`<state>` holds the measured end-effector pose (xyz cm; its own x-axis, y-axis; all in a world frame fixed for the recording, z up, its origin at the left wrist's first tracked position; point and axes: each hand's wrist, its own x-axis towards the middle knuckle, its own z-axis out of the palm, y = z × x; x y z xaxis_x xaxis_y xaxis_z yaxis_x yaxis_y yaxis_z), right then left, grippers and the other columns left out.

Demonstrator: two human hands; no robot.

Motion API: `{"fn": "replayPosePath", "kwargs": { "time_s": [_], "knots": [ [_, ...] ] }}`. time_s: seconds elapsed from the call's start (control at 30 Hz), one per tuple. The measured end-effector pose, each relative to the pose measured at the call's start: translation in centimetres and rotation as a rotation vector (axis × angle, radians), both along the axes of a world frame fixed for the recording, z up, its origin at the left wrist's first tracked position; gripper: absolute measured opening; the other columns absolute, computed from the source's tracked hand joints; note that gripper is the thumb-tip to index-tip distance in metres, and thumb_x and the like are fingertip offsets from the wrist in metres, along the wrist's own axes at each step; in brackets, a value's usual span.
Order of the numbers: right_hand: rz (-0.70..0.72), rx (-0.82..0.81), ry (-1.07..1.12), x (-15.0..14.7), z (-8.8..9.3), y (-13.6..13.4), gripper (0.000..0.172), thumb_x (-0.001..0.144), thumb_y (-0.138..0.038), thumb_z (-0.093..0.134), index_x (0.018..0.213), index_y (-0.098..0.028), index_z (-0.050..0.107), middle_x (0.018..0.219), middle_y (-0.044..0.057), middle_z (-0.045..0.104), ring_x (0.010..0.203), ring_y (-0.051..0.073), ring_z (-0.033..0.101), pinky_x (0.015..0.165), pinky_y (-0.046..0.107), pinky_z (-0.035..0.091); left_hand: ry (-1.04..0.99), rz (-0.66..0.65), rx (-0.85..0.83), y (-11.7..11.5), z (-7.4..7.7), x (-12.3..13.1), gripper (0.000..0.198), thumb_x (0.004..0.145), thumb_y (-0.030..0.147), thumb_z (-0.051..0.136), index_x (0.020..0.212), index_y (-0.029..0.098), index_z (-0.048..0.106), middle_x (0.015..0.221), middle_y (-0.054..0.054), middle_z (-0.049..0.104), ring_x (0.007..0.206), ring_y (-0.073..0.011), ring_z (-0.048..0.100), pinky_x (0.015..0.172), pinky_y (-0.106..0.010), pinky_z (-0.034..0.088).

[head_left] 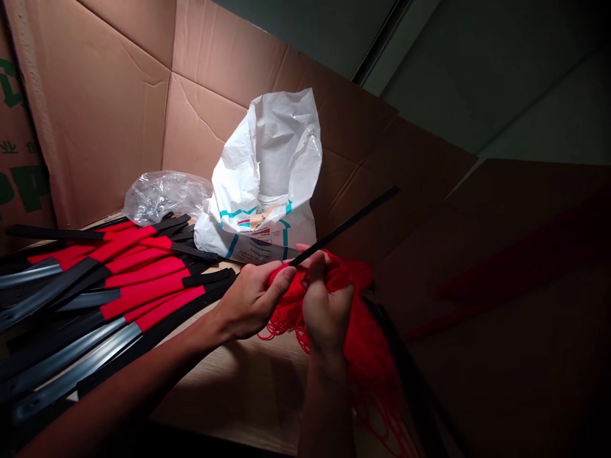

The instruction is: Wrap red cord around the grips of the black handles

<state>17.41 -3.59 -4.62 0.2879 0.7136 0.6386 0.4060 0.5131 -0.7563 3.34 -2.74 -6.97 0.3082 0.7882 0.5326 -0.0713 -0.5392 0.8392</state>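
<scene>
The left hand (252,302) pinches red netting (370,343) and a black strip (351,222) slanting far right; the right hand (329,308) touches the netting, its fingers' hold too hidden to tell.

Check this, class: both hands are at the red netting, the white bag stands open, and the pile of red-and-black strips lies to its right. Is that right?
No, the side is wrong: the head view shows the pile of red-and-black strips left of the open white bag. The left hand and right hand are at the red netting.
</scene>
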Motion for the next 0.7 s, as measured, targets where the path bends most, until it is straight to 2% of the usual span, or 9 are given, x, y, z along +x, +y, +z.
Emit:
{"fn": "replayPosePath", "kwargs": {
  "time_s": [0.1,0.23,0.33,0.4,0.5,0.6,0.7],
  "knots": [
    [0.088,-0.064,0.174,0.4,-0.1,0.6,0.04,0.102,-0.055,0.064,0.095,-0.019,0.081,0.092,0.008,0.081,0.077,0.019,0.07,0.068,0.031,0.054,-0.019,-0.001,0.001,0.0,-0.2,0.0,0.046,0.11,0.052,0.043,0.076,0.021,0.047,0.068,0.006,0.041,0.063,-0.0118,0.034,0.062,-0.028,0.029],
    [0.236,-0.178,0.373,2.3,0.5,1.0,0.042,0.096,-0.057,0.066,0.106,-0.019,0.081,0.1,0.011,0.082,0.069,0.018,0.067,0.049,0.027,0.043,-0.035,-0.001,-0.015,0.1,-0.7,0.1,0.05,0.109,0.056,0.043,0.072,0.023,0.042,0.066,0.006,0.038,0.06,-0.0114,0.031,0.058,-0.028,0.028],
    [0.281,-0.22,0.33,4.2,0.9,0.8,0.044,0.094,-0.063,0.066,0.103,-0.022,0.081,0.089,0.01,0.079,0.059,0.017,0.061,0.041,0.028,0.035,-0.051,0.041,-0.051,0.4,-1.2,0.2,0.054,0.109,0.062,0.039,0.071,0.024,0.039,0.065,0.006,0.035,0.058,-0.0115,0.029,0.056,-0.028,0.026],
    [0.281,-0.209,0.246,5.1,1.0,0.5,0.047,0.097,-0.066,0.06,0.106,-0.025,0.082,0.087,0.008,0.077,0.05,0.015,0.051,0.038,0.029,0.029,-0.054,0.088,-0.079,0.9,-1.4,0.2,0.055,0.11,0.064,0.036,0.071,0.024,0.037,0.064,0.006,0.033,0.057,-0.0117,0.029,0.055,-0.029,0.024],
    [0.26,-0.106,0.181,5.6,0.8,-0.1,0.051,0.108,-0.06,0.044,0.124,-0.028,0.079,0.096,0.008,0.08,0.044,0.01,0.041,0.038,0.029,0.019,-0.036,0.159,-0.107,1.5,-1.6,0.2,0.055,0.11,0.062,0.037,0.07,0.024,0.034,0.065,0.006,0.031,0.058,-0.012,0.028,0.055,-0.03,0.021],
    [0.399,0.029,0.305,5.8,0.7,-0.2,0.045,0.113,-0.044,0.039,0.143,-0.033,0.071,0.112,0.006,0.083,0.051,0.007,0.053,0.039,0.026,0.009,-0.006,0.197,-0.109,1.6,-1.5,0.5,0.054,0.11,0.06,0.038,0.069,0.024,0.033,0.066,0.005,0.031,0.06,-0.0124,0.027,0.057,-0.031,0.02],
    [0.597,0.147,0.443,5.9,0.8,0.1,0.04,0.108,-0.038,0.054,0.144,-0.038,0.071,0.126,0.004,0.082,0.065,0.008,0.064,0.038,0.023,0.004,0.021,0.186,-0.084,1.2,-1.4,1.0,0.054,0.109,0.057,0.042,0.068,0.023,0.035,0.065,0.005,0.033,0.063,-0.0128,0.029,0.06,-0.032,0.021]
  ]
}}
